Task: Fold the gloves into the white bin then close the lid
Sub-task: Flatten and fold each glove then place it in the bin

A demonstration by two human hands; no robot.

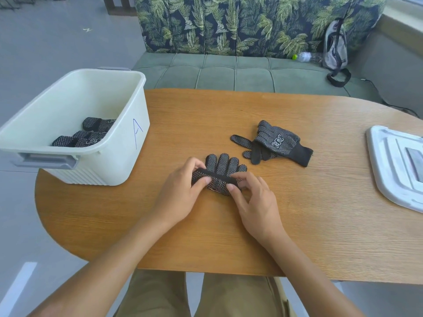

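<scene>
Both hands work one black dotted glove (220,167) at desk (297,213) centre, near edge side. Left hand (183,197) curls on the glove's left end, thumb + fingers pinching the folded cuff band. Right hand (256,202) pinches the band's right end w/ thumb and forefinger, other fingers loosely bent. Glove's fingertips point to 12 o'clock, cuff part folded over across them.

2nd pair of gloves (274,143) lies loose at approx 2 o'clock from the hands, near but apart, unfolded, cuff toward 4 o'clock.

White bin (128,110), marked "A", sits at 10 o'clock on desk's left edge, partly overhanging, lid off. Folded gloves (91,133) inside, near its bottom-right corner; count unclear.

Lid (389,165) flat at 3 o'clock, far right desk edge, cut off by frame.
</scene>
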